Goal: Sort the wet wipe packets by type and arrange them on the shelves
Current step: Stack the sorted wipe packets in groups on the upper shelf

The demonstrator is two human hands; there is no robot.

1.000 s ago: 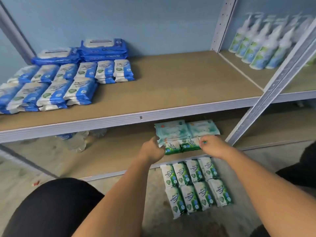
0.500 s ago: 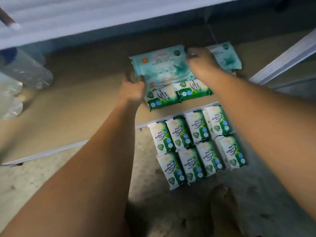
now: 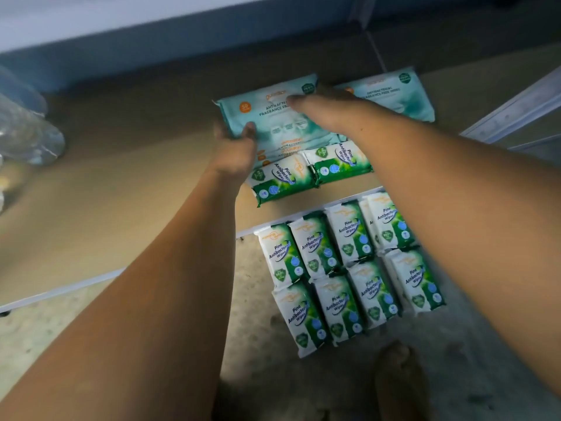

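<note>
On the lower shelf [image 3: 121, 165], a matte brown board, the big teal packet [image 3: 273, 117] sat toward the front right, on top of a small stack of the same kind. It was flat and rectangular, soft glossy film with crimped ends, an orange round badge in one corner and "fragrance free" print.

Left hand [image 3: 235, 150] was clamped on its near-left corner, thumb on top and the other fingers wrapped round the edge, arm reaching straight in from low left. Right hand [image 3: 328, 112] lay palm down over the packet's right part with the thumb stretched across the print. Its fingers were hidden past the far side, so I couldn't tell if it was gripping or just pressing.

A second teal packet [image 3: 391, 92] lay flat just beside it on the right, partly behind that hand. Two pine packets [image 3: 282, 180], green-and-white puffy little pillows in shiny wrap, lay side by side touching the front of the stack.

Below the shelf's white metal lip [image 3: 60, 294], eight floor packets [image 3: 349, 275] of the same pine kind were lined up in two rows of four on the rough concrete floor [image 3: 273, 375], edges touching. The right forearm crossed over the top-right ones.

Clear plastic bottles [image 3: 27, 138] sat blurry at the far left of the board, a pale metal upright [image 3: 516, 113] stood at the right, and a bare foot [image 3: 397, 375] showed at the bottom.
</note>
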